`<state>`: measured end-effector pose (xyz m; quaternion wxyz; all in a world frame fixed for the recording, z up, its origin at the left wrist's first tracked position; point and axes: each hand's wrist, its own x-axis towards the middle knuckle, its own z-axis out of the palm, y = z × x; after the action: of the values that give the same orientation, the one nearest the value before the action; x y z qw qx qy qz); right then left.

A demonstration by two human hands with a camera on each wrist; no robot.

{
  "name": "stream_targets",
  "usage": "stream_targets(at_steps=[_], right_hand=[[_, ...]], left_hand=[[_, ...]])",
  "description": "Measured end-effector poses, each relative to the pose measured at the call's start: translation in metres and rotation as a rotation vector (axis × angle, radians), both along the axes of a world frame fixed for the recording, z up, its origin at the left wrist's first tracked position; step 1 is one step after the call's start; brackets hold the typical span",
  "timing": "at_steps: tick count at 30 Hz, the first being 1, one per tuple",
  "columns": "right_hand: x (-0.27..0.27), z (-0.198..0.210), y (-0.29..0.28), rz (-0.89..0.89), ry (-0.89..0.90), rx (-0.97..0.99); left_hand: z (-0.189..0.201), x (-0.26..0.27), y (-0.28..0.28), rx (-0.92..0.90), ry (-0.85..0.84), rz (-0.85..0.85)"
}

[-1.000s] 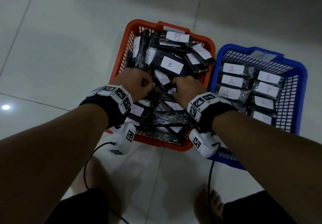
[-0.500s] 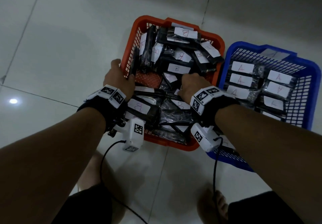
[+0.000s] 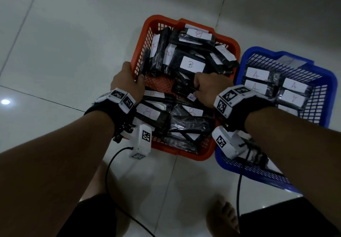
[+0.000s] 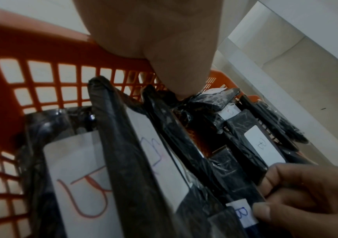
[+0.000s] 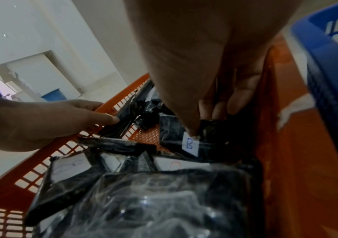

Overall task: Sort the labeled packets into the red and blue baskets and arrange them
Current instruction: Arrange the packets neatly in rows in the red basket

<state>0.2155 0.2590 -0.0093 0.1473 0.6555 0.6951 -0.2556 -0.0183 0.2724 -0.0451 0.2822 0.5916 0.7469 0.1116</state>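
Pinched between our right hand's (image 3: pixel 208 89) thumb and curled fingers is a black plastic-wrapped packet (image 5: pixel 206 136) with a small white label bearing a blue B, lying low inside the red basket (image 3: pixel 145 39), its long axis running away from us. Our left hand (image 3: pixel 127 81) grasps the basket's left rim, thumb inside against an upright packet. Beside it, the blue basket (image 3: pixel 324 78) holds A-labelled packets (image 3: pixel 257 74) laid flat in rows.
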Motion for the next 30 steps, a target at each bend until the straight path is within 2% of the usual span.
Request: stream_targets(at_steps=[5, 11, 17, 24, 28, 30], right_hand=[[0.002, -0.001, -0.005, 0.020, -0.021, 0.000], [-0.003, 0.003, -0.002, 0.019, -0.054, -0.091], [-0.015, 0.006, -0.007, -0.005, -0.162, 0.036], [-0.016, 0.001, -0.006, 0.015, -0.146, 0.006], [-0.017, 0.008, -0.009, -0.121, -0.086, 0.205], [-0.021, 0.008, -0.010, -0.151, -0.048, 0.230]], left_hand=[[0.000, 0.002, -0.001, 0.019, 0.012, 0.010], [-0.001, 0.003, -0.002, 0.038, 0.016, 0.003], [-0.001, 0.003, -0.002, 0.042, 0.015, -0.007], [-0.002, 0.002, -0.002, 0.047, 0.017, -0.003], [-0.003, 0.003, -0.002, 0.045, 0.036, -0.006], [-0.003, 0.003, -0.001, 0.040, 0.042, -0.001]])
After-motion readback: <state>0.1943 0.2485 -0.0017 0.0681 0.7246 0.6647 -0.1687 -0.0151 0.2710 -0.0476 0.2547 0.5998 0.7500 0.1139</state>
